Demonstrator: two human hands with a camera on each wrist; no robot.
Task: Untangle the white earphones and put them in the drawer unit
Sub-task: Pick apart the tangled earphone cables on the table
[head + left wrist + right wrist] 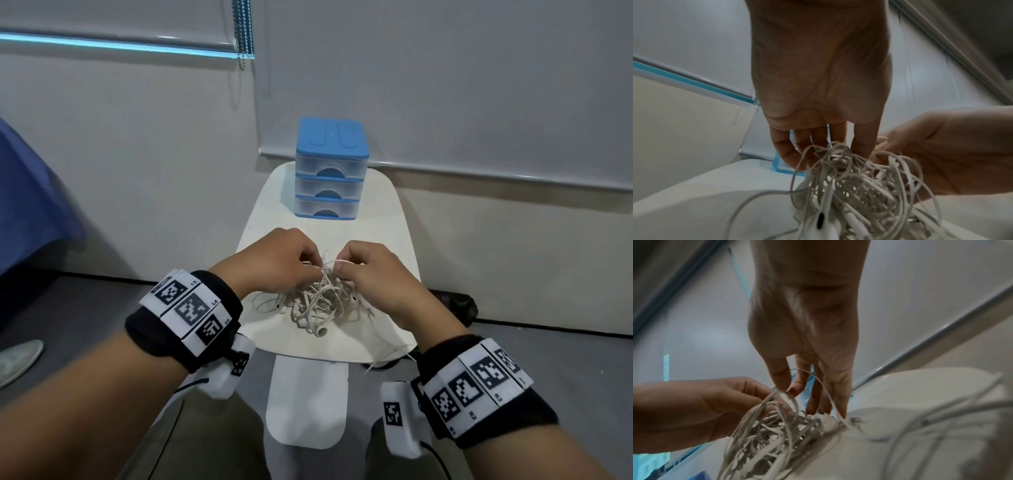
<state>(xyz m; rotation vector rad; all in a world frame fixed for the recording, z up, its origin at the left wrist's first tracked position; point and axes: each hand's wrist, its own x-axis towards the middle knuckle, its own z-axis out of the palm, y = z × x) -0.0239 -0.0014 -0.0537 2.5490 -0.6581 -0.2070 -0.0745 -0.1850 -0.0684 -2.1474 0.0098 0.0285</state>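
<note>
A tangled bundle of white earphones (pixel 320 303) lies on the near part of a small white table (pixel 270 205), lifted slightly at its top. My left hand (pixel 282 260) pinches cords at the top of the tangle (pixel 849 175) with thumb and fingers. My right hand (pixel 368 270) pinches a loop of cord (pixel 789 395) just to the right of it. One cord trails off the table's front right edge (pixel 387 356). The drawer unit (pixel 330 168), blue-topped with three clear drawers, all pushed in, stands at the table's far end.
The table stands against a white wall with roller blinds and a bead chain (pixel 244 32). A blue cloth (pixel 30 202) hangs at the left, with a shoe (pixel 17 358) on the grey floor. A dark object (pixel 459 306) lies on the floor right of the table.
</note>
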